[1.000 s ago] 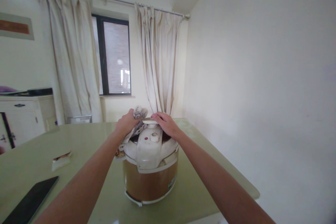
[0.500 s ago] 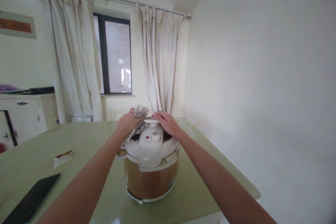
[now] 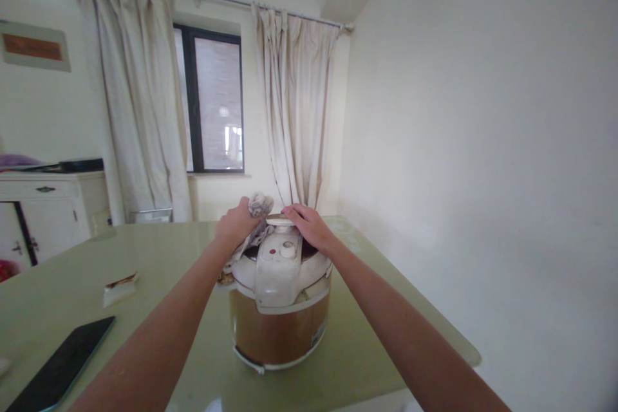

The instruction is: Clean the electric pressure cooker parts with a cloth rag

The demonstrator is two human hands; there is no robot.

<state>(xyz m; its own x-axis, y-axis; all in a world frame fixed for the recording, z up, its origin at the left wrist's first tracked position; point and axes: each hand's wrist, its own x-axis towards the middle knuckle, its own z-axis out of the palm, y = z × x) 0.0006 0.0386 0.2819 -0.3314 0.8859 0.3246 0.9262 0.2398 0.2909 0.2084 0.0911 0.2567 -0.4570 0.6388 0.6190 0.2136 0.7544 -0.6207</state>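
Note:
A pressure cooker (image 3: 280, 331) with a gold-brown body and a white lid (image 3: 277, 283) stands upright on the table in front of me. My left hand (image 3: 236, 224) is closed around a crumpled grey-white cloth (image 3: 261, 205), part of which hangs down over the lid's left side. On the other side, my right hand (image 3: 309, 226) has its fingers over the round lid handle (image 3: 280, 219); its palm side is hidden. A red dot and a pale round knob (image 3: 288, 249) show on the lid's front panel.
The pale green table (image 3: 193, 335) bears a dark flat tablet-like device (image 3: 62, 364) and a small white-and-brown packet (image 3: 120, 288) on the left. A white wall (image 3: 483, 141) runs along the table's right side. A white cabinet (image 3: 53, 209) stands at back left.
The whole view has shifted slightly, with things on the left sitting a little farther right. Both hands keep about the same place on the cooker and cloth.

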